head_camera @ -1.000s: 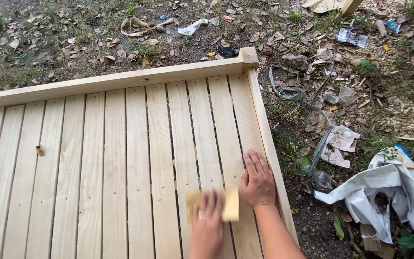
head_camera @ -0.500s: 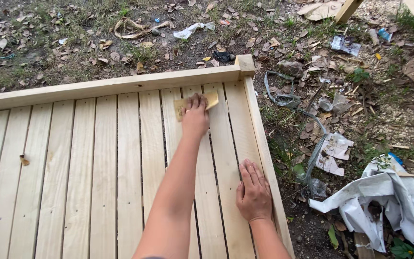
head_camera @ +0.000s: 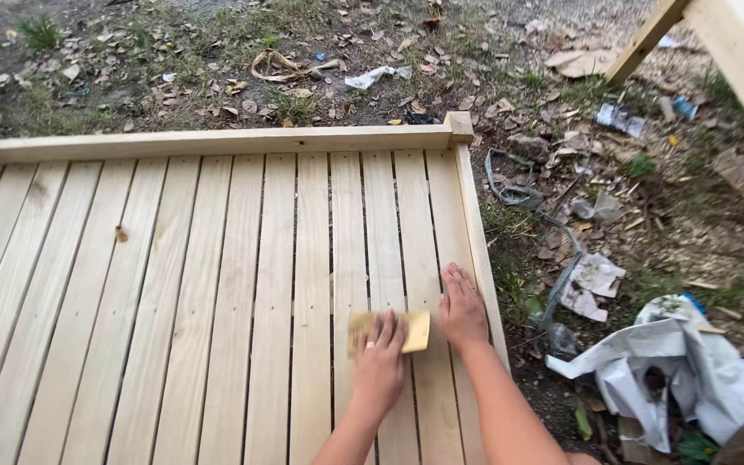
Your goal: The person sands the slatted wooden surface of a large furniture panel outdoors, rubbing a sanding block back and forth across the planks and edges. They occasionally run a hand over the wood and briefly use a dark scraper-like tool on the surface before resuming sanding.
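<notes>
On the pale slatted wooden deck (head_camera: 217, 284), near its right edge, the left hand (head_camera: 381, 366) presses flat, fingers open, on a tan sandpaper sheet (head_camera: 389, 331), the right hand (head_camera: 461, 307) apparently braced open beside it; raw boards could splinter skin, or the sheet slip loose.

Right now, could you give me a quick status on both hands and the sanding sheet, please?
Left hand pressing the sandpaper sheet flat on the deck boards. Right hand flat on the outer board, empty. Nothing on the boards near the sheet.
</notes>
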